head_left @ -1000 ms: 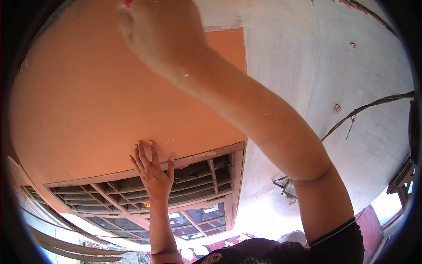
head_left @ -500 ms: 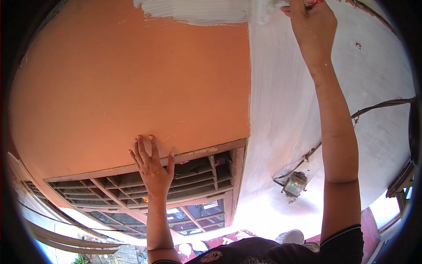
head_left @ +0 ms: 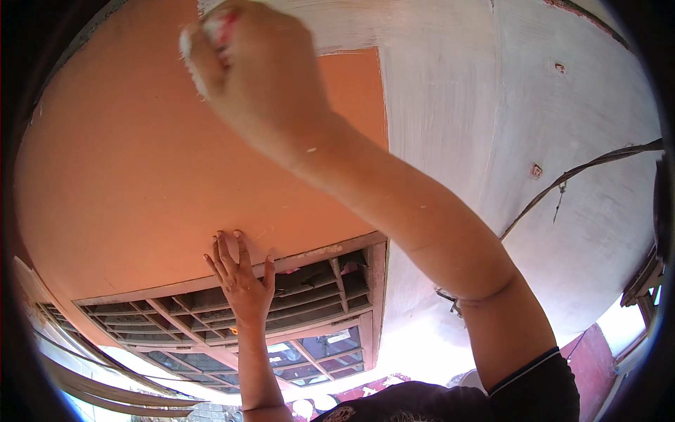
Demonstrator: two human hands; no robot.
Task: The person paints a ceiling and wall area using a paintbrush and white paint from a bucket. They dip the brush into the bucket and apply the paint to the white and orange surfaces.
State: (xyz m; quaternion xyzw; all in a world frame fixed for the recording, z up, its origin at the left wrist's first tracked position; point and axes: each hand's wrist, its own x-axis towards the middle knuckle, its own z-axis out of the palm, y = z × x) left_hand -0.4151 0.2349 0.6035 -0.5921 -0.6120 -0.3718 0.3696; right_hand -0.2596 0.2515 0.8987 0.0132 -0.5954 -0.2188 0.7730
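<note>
My right hand (head_left: 264, 84) is raised at the top, its fingers wrapped round a paint roller (head_left: 188, 56) with white fuzz and red parts, mostly hidden behind it. The roller is over the orange wall (head_left: 112, 162), near the ragged edge of streaky white paint (head_left: 422, 77). My left hand (head_left: 241, 278) is open, fingers spread, its tips on the orange paint just above the wooden frame of a slatted vent (head_left: 179, 309).
Glazed window panes (head_left: 327, 348) sit below the vent. Twisted dark cables (head_left: 590, 165) cross the white wall at right, and a fixture (head_left: 450, 302) is partly behind my arm. Curved strips (head_left: 91, 383) lie at lower left. A white bucket (head_left: 470, 380) shows at the bottom edge.
Half a second ago my right hand was at the upper right; it has swung back left, close to its position a second ago but slightly lower. My left hand has barely shifted.
</note>
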